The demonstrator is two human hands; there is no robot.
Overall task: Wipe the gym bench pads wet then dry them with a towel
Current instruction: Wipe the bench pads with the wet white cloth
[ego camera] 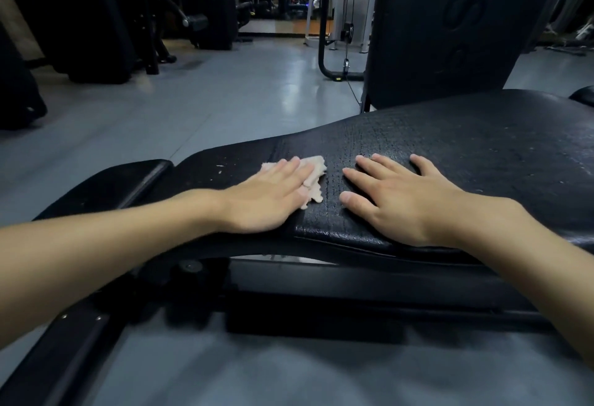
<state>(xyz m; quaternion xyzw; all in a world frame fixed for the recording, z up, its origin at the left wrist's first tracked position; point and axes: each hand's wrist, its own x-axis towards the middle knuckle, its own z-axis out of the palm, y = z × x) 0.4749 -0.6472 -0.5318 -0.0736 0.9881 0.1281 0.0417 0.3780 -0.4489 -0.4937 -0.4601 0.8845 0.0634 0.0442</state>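
Wiping stroke on a gym bench. The left hand (273, 193), at centre left of the frame, lies flat with fingers straight and presses a small beige cloth (316, 169) onto the black seat pad (466, 148). Nothing is clenched, and the palm's weight presumably keeps the cloth in full contact with the vinyl. The right hand (395, 195), just right of the cloth and apart from it, rests palm-down and unclenched on the same pad, probably as a brace. The pad's cracked, textured skin glistens near its front edge, suggesting the wet pass; whether the cloth is damp cannot be told. An upright back pad (450, 29) rises at upper right. Glossy grey floor (225, 93) and dark machines (96, 19) fill the upper left.
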